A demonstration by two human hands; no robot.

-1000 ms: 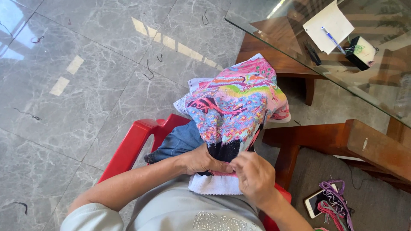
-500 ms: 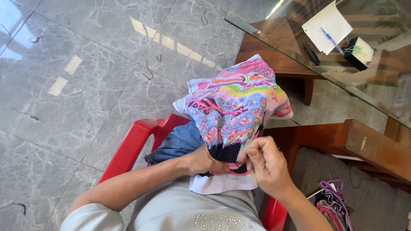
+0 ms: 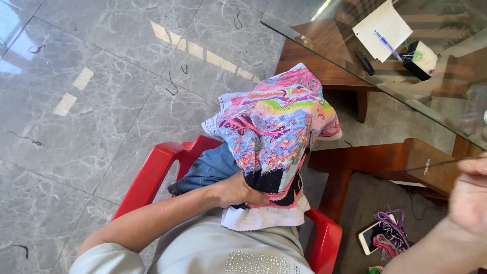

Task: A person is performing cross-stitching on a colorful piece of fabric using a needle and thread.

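**Two hands at a piece of cross-stitch, seen from above**

The fingers of the left hand (image 3: 237, 190) curl closed over the lower, dark edge of the embroidered cloth (image 3: 276, 132), pinning it in the lap. The cloth rises from that grip as a rumpled mound, stitched in pink, blue, green and black, with a plain white border (image 3: 264, 218) hanging below the hand. The right hand (image 3: 469, 195) is raised well apart from the cloth at the right edge of the view; its fingers are pinched together on a needle (image 3: 427, 165), from which a thin thread (image 3: 446, 162) runs taut towards the fingers. The fingertips themselves are partly cut off by the picture's edge.

Under the cloth lies a fold of blue denim (image 3: 208, 170). The person sits on a red plastic chair (image 3: 152, 175), whose arms show on both sides of the lap. To the right stands a wooden seat with a dark cushion (image 3: 370, 208), and on it lie a phone (image 3: 373, 236) and, touching it, a bundle of purple and pink threads (image 3: 393, 236). Beyond is a glass table (image 3: 314, 45) bearing a white sheet of paper (image 3: 381, 30) with a blue pen (image 3: 388, 44) on it, and near them a spool of thread (image 3: 422, 58). The floor (image 3: 101, 91) is of grey marble tiles, with stray bits of thread scattered on it.
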